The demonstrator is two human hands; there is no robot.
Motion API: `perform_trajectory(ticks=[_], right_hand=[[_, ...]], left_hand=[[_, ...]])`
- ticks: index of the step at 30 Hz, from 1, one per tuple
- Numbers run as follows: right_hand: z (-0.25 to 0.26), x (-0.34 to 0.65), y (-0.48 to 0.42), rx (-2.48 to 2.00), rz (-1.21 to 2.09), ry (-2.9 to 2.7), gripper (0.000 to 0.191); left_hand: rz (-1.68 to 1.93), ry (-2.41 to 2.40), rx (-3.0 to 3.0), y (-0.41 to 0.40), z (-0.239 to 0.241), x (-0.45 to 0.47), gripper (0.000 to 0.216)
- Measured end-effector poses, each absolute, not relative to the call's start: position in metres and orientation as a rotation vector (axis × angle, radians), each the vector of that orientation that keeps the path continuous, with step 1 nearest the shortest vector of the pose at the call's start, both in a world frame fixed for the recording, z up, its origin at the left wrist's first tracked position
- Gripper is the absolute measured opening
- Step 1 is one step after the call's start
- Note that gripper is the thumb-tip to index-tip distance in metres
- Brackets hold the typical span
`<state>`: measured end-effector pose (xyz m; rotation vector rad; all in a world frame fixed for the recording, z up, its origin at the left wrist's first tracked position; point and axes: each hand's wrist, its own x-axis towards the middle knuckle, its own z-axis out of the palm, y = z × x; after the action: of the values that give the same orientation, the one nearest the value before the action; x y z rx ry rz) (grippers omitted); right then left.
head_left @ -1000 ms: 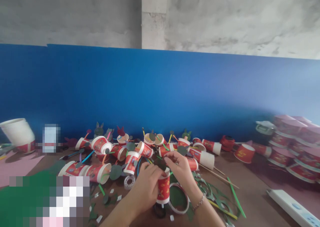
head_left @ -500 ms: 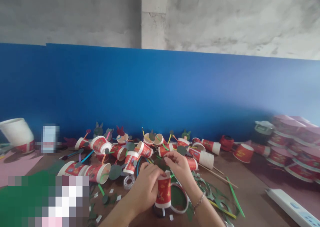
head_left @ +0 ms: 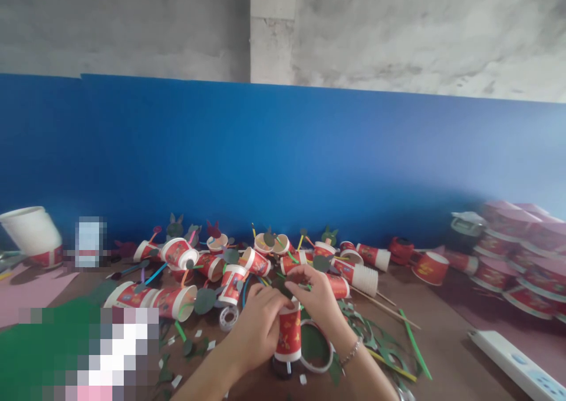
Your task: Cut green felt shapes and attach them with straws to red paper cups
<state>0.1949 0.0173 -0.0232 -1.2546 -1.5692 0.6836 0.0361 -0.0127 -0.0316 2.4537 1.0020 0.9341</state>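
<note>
A red printed paper cup [head_left: 289, 333] stands in front of me with its wide white rim downward. My left hand [head_left: 260, 324] is wrapped around its left side, with the fingers over the top end. Beneath the rim a short pale straw [head_left: 289, 368] sticks out in front of a dark round piece [head_left: 279, 367]. My right hand [head_left: 315, 292] is bent over the cup's top, its thumb and fingers drawn together; whatever they pinch is hidden. Just past those fingertips a dark green paper disc [head_left: 279, 283] shows. Beside the cup lies a large white tape ring [head_left: 331, 354].
Behind my hands lie many red cups [head_left: 174, 302] with straws and paper shapes. A small tape roll [head_left: 229, 317] is on the left, green paper scraps [head_left: 369, 336] and wooden sticks [head_left: 393, 308] on the right. Farther right are a power strip [head_left: 513, 360] and stacked cup pieces [head_left: 530, 271].
My right fingertips have shifted slightly left over the cup's top. The cup has risen a little in view, still in my left hand. The surrounding things stay in place.
</note>
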Motion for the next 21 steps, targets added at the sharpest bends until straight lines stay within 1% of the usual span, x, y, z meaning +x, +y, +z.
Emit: perform_trajectory(ticks=[5,8,13,21], right_hand=[[-0.03,0.1958,0.0191,-1.217,0.687,-1.568,0.02],[-0.0322,0.198,0.0201,-1.169,0.764,-1.563,0.023],[-0.0316,0.2007,0.0222,-1.111,0.888,-1.477,0.022],[-0.0265,0.1972,0.0193,-1.165,0.863,-1.486,0.019]], left_hand=[[0.906,0.984,2.491,-0.0129,-0.0318,0.0371,0.037],[0.868,0.965,2.522,-0.0144,-0.0308,0.0379,0.038],[0.832,0.959,2.586,-0.0151,-0.0298,0.038,0.035],[0.822,0.997,2.634,-0.0135,-0.0289,0.0369,0.035]])
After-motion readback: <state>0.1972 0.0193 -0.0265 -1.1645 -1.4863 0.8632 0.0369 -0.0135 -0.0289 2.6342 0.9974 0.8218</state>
